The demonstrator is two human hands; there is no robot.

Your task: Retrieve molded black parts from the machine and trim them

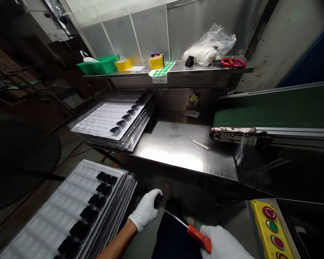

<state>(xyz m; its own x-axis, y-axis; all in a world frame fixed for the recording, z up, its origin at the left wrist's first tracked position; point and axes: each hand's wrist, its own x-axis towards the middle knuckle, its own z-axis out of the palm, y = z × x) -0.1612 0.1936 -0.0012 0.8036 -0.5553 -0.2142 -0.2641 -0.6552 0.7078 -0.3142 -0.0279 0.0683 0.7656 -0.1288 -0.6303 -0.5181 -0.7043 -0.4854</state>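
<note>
While my left hand [145, 210] pinched a small black part [158, 200] beside the tray [43, 230], my right hand [221, 244] gripped the red-handled tool [198, 237], probably trimming; next needed steady aim.

Factory assembly station: steel counter [178, 151], green conveyor belt [272, 108] at 3 o'clock, yellow push-button control box [270, 230] at 5 o'clock, stacked blister trays [116, 120] of small black parts at 10 o'clock.
</note>
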